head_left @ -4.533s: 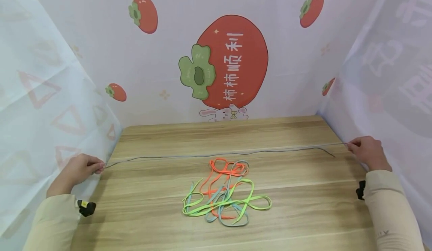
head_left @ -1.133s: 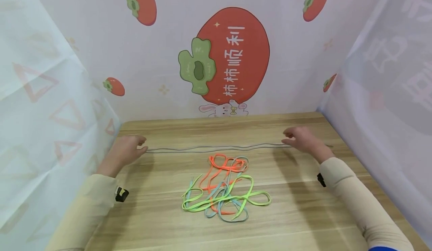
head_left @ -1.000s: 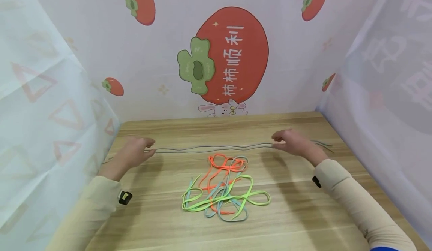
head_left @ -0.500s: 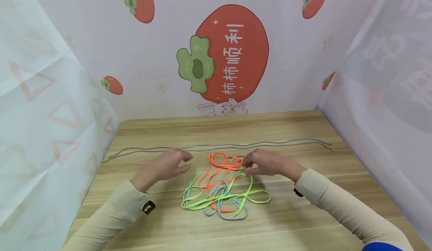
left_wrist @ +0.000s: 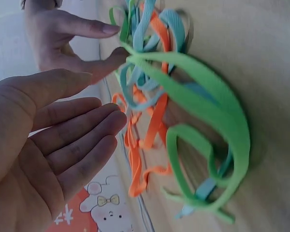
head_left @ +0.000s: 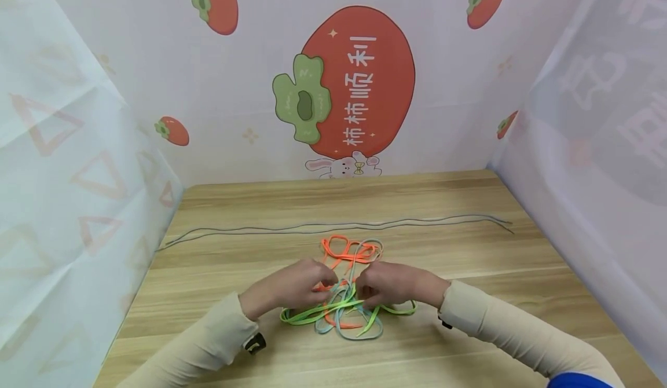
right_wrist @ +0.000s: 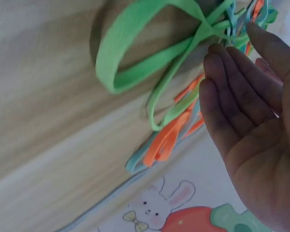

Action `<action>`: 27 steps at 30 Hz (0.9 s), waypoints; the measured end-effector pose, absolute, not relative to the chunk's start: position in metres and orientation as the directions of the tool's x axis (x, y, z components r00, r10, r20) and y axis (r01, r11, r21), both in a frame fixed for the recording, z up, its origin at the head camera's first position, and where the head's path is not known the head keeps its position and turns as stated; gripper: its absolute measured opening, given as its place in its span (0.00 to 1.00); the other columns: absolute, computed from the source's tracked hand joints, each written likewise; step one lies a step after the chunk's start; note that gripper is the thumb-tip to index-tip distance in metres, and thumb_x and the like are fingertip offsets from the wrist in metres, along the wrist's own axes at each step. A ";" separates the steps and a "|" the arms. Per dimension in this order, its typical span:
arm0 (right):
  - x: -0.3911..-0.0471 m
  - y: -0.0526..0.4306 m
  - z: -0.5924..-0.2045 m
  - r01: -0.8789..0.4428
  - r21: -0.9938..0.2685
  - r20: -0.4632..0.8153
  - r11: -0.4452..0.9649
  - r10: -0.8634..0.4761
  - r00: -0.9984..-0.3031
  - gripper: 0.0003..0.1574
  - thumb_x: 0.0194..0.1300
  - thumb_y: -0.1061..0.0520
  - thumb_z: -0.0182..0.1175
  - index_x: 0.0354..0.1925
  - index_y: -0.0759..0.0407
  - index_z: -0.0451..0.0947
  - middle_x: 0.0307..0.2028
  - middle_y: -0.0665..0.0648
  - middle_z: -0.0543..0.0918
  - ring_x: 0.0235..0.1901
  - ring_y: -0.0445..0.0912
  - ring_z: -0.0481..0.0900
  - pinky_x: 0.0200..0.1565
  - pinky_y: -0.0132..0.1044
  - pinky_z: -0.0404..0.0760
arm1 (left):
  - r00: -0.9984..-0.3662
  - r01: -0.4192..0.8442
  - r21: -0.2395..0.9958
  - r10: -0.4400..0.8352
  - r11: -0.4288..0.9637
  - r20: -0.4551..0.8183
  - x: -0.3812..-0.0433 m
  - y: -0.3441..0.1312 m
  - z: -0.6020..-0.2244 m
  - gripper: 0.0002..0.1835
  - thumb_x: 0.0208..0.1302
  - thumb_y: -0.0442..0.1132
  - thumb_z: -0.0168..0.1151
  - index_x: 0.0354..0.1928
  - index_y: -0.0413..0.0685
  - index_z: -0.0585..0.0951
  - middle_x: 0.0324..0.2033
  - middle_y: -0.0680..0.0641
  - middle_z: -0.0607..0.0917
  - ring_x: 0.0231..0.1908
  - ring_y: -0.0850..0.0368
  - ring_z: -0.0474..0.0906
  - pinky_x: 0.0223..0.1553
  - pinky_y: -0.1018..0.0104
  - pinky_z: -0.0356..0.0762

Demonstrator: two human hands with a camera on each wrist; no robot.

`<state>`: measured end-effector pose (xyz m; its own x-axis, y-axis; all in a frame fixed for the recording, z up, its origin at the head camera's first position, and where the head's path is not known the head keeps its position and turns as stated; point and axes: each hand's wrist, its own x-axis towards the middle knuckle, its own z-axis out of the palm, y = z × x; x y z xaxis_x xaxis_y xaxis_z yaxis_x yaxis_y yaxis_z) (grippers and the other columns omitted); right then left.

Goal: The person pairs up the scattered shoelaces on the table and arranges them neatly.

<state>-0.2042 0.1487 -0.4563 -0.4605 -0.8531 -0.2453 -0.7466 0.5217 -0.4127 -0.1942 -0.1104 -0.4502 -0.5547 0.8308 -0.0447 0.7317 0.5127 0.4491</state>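
Observation:
A tangle of flat shoelaces lies mid-table: a green shoelace (left_wrist: 238, 128), an orange shoelace (left_wrist: 157, 121) and a light blue shoelace (left_wrist: 175, 24). My left hand (head_left: 294, 286) is over the left part of the tangle, fingers loosely bent with nothing in them in the left wrist view. Opposite it, my right hand (head_left: 398, 284) reaches in from the right. Its thumb and fingers are spread apart, fingertips right at the green shoelace where its strands cross. The hands cover the middle of the tangle in the head view.
Behind the tangle, two thin grey shoelaces (right_wrist: 108, 197) lie stretched side by side across the wooden table (head_left: 234, 341). White printed cloth (head_left: 448, 87) stands upright at the back and both sides.
Earlier the hands held a grey shoelace stretched at its ends. It now lies beside the other, released. Both hands have come inward and toward the front, over the coloured tangle.

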 end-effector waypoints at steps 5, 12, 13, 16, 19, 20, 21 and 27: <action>-0.202 0.142 -0.465 -0.757 -0.418 -0.215 0.502 -0.865 -0.454 0.03 0.70 0.58 0.71 0.37 0.52 0.85 0.28 0.41 0.80 0.26 0.30 0.69 0.32 0.22 0.72 | -0.529 0.724 0.496 0.848 0.479 -0.047 -0.190 -0.100 -0.459 0.07 0.73 0.37 0.67 0.47 0.46 0.89 0.44 0.50 0.93 0.45 0.63 0.89 0.48 0.72 0.85; -0.204 0.140 -0.469 -0.737 -0.492 -0.136 0.464 -0.877 -0.461 0.06 0.72 0.63 0.65 0.37 0.54 0.86 0.29 0.43 0.83 0.28 0.28 0.72 0.34 0.21 0.74 | -0.545 0.680 0.574 0.838 0.456 -0.021 -0.188 -0.092 -0.470 0.03 0.72 0.39 0.70 0.42 0.49 0.88 0.38 0.56 0.92 0.39 0.74 0.85 0.43 0.74 0.84; -0.204 0.141 -0.468 -0.725 -0.505 -0.131 0.469 -0.872 -0.472 0.06 0.73 0.63 0.65 0.38 0.54 0.87 0.30 0.43 0.84 0.28 0.28 0.73 0.35 0.21 0.76 | -0.560 0.662 0.591 0.828 0.461 -0.020 -0.188 -0.091 -0.471 0.04 0.71 0.39 0.71 0.43 0.49 0.88 0.39 0.55 0.92 0.38 0.75 0.85 0.43 0.73 0.85; -0.204 0.141 -0.468 -0.689 -0.534 -0.122 0.489 -0.852 -0.510 0.06 0.74 0.62 0.65 0.40 0.55 0.88 0.32 0.44 0.86 0.30 0.28 0.76 0.37 0.22 0.79 | -0.610 0.603 0.636 0.792 0.481 -0.021 -0.189 -0.091 -0.474 0.06 0.69 0.39 0.73 0.45 0.48 0.88 0.39 0.54 0.92 0.38 0.74 0.85 0.43 0.72 0.86; -0.205 0.142 -0.468 -0.660 -0.551 -0.124 0.511 -0.832 -0.541 0.06 0.75 0.61 0.64 0.40 0.54 0.88 0.33 0.44 0.87 0.31 0.28 0.77 0.38 0.23 0.80 | -0.656 0.539 0.680 0.754 0.497 -0.031 -0.190 -0.090 -0.477 0.07 0.68 0.38 0.74 0.46 0.48 0.88 0.40 0.53 0.92 0.38 0.73 0.85 0.43 0.72 0.86; -0.205 0.142 -0.469 -0.652 -0.556 -0.124 0.515 -0.827 -0.548 0.06 0.75 0.60 0.64 0.40 0.54 0.88 0.32 0.43 0.87 0.31 0.28 0.77 0.38 0.24 0.80 | -0.665 0.525 0.690 0.746 0.498 -0.033 -0.191 -0.090 -0.478 0.07 0.68 0.38 0.74 0.46 0.48 0.88 0.40 0.53 0.92 0.38 0.73 0.86 0.43 0.73 0.86; -0.205 0.142 -0.469 -0.646 -0.560 -0.123 0.519 -0.823 -0.554 0.06 0.75 0.60 0.65 0.40 0.54 0.88 0.32 0.43 0.86 0.30 0.28 0.77 0.38 0.24 0.80 | -0.676 0.509 0.699 0.736 0.502 -0.037 -0.191 -0.090 -0.479 0.06 0.68 0.37 0.73 0.45 0.48 0.88 0.39 0.53 0.92 0.38 0.73 0.86 0.43 0.73 0.85; -0.205 0.142 -0.472 -0.625 -0.595 -0.099 0.506 -0.817 -0.568 0.06 0.75 0.61 0.64 0.40 0.53 0.88 0.31 0.42 0.85 0.28 0.28 0.76 0.36 0.25 0.79 | -0.698 0.488 0.705 0.715 0.514 -0.038 -0.193 -0.089 -0.480 0.03 0.71 0.35 0.70 0.42 0.48 0.89 0.37 0.53 0.93 0.37 0.72 0.87 0.41 0.76 0.83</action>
